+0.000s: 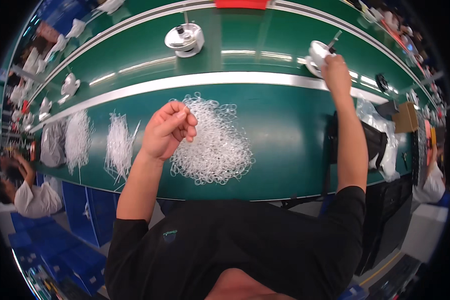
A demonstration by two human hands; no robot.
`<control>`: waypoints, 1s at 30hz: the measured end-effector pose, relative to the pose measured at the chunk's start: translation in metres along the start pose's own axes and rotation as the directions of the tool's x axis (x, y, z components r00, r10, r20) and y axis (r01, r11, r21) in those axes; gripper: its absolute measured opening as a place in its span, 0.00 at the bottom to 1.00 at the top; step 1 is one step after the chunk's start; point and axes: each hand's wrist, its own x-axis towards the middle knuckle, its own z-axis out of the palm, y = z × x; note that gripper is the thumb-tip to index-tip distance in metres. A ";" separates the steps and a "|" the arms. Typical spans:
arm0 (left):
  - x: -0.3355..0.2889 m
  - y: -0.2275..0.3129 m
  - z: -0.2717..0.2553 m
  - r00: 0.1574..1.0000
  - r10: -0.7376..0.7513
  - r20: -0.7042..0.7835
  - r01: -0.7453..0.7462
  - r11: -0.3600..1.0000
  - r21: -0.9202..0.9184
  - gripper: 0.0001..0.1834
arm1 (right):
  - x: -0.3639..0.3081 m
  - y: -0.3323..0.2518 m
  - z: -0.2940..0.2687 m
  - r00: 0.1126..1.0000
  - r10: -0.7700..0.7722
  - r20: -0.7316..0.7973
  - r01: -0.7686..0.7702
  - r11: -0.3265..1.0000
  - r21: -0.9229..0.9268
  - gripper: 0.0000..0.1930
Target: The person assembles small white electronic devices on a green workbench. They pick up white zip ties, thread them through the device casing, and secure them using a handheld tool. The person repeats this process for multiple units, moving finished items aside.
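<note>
My left hand [171, 127] hovers over the left edge of a big heap of small clear plastic loops [217, 145]. Its thumb and fingers are pinched together; whatever they hold, if anything, is too small to make out. Far off to the right, my right arm stretches over the white rail to the green belt. There my right hand [336, 75] closes on a white round-headed device [317, 55] with a thin rod sticking up; the fingers partly hide it. Another white device [185, 40], with a dish-shaped top and dark knob, stands on the belt left of it.
Two bundles of thin white strips [119, 145] [78, 140] and a grey bag [53, 143] lie on the left. A black bag [357, 140], clear plastic [390, 155] and a cardboard box [405, 118] are at right. The white rail [235, 78] divides table from belt. Other people sit at both sides.
</note>
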 end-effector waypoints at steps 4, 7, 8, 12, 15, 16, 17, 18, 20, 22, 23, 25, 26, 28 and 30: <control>0.053 -0.016 0.041 0.994 -0.094 -0.050 0.103 0.968 0.231 0.14 | -0.070 -0.065 -0.053 0.993 -0.114 -0.045 0.119 0.982 0.149 0.10; 0.091 -0.036 0.079 0.993 -0.098 -0.067 0.117 0.915 0.386 0.20 | -0.108 -0.096 -0.067 0.984 -0.170 -0.048 0.176 0.960 0.217 0.08; 0.107 -0.048 0.087 0.993 -0.099 -0.061 0.116 0.896 0.429 0.21 | -0.119 -0.103 -0.069 0.984 -0.176 -0.025 0.177 0.963 0.202 0.08; 0.141 -0.078 0.108 0.985 -0.150 -0.091 0.175 0.841 0.511 0.23 | -0.145 -0.128 -0.069 0.969 -0.238 -0.072 0.248 0.944 0.218 0.04; 0.149 -0.097 0.096 0.989 -0.125 -0.081 0.149 0.816 0.558 0.21 | -0.155 -0.136 -0.067 0.961 -0.273 -0.036 0.271 0.913 0.305 0.06; 0.148 -0.100 0.093 0.991 -0.111 -0.077 0.135 0.807 0.574 0.21 | -0.153 -0.134 -0.072 0.977 -0.189 -0.096 0.212 0.883 0.419 0.07; 0.148 -0.099 0.088 0.989 -0.117 -0.090 0.148 0.810 0.568 0.21 | -0.150 -0.132 -0.078 0.984 -0.103 -0.147 0.166 0.829 0.535 0.08; 0.146 -0.098 0.087 0.990 -0.109 -0.086 0.139 0.794 0.592 0.20 | -0.148 -0.128 -0.085 0.983 -0.008 -0.184 0.125 0.759 0.638 0.08; 0.143 -0.095 0.086 0.993 -0.090 -0.080 0.121 0.762 0.636 0.20 | -0.133 -0.099 -0.079 0.983 0.152 -0.101 -0.061 0.793 0.606 0.14; 0.137 -0.090 0.090 0.990 -0.120 -0.078 0.142 0.747 0.650 0.19 | -0.115 -0.074 -0.055 0.969 0.248 -0.019 -0.191 0.791 0.581 0.16; 0.136 -0.089 0.089 0.989 -0.128 -0.069 0.141 0.733 0.665 0.19 | -0.108 -0.066 -0.037 0.972 0.191 0.138 -0.234 0.719 0.654 0.16; 0.136 -0.088 0.091 0.989 -0.148 -0.028 0.127 0.722 0.680 0.20 | -0.099 -0.054 -0.010 0.913 0.025 0.408 -0.351 0.558 0.752 0.16; 0.134 -0.088 0.091 0.989 -0.144 -0.017 0.116 0.716 0.689 0.20 | -0.094 -0.063 -0.020 0.850 0.001 0.527 -0.437 0.560 0.703 0.15; 0.133 -0.086 0.094 0.988 -0.152 0.005 0.103 0.694 0.712 0.20 | -0.091 -0.064 -0.016 0.822 -0.033 0.569 -0.427 0.625 0.653 0.16; 0.132 -0.085 0.091 0.987 -0.162 0.000 0.113 0.686 0.719 0.19 | -0.090 -0.068 -0.019 0.865 -0.013 0.502 -0.409 0.561 0.720 0.16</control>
